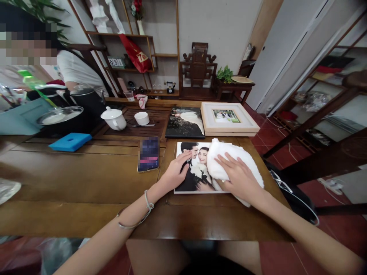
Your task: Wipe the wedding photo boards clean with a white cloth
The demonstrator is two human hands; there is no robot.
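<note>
A photo panel [197, 173] with a printed wedding couple lies flat on the wooden table in front of me. My left hand [178, 170] is open and rests on its left part, fingers stretched out over the printed picture. On the right side, my right hand [239, 175] holds a white towel [252, 160] down against the panel, with its fingers spread over the cloth. The towel hides the panel's right part and hangs over its lower right corner. A phone [148, 154] with a lit screen lies left of the panel.
Behind the panel lie a dark photo board [185, 122] and a pale wooden picture frame [229, 118]. Further left are a white lidded cup [113, 118], a small white cup [142, 118], a blue block [70, 141] and a glass-lidded pot [60, 116]. A person [82, 68] sits at far left.
</note>
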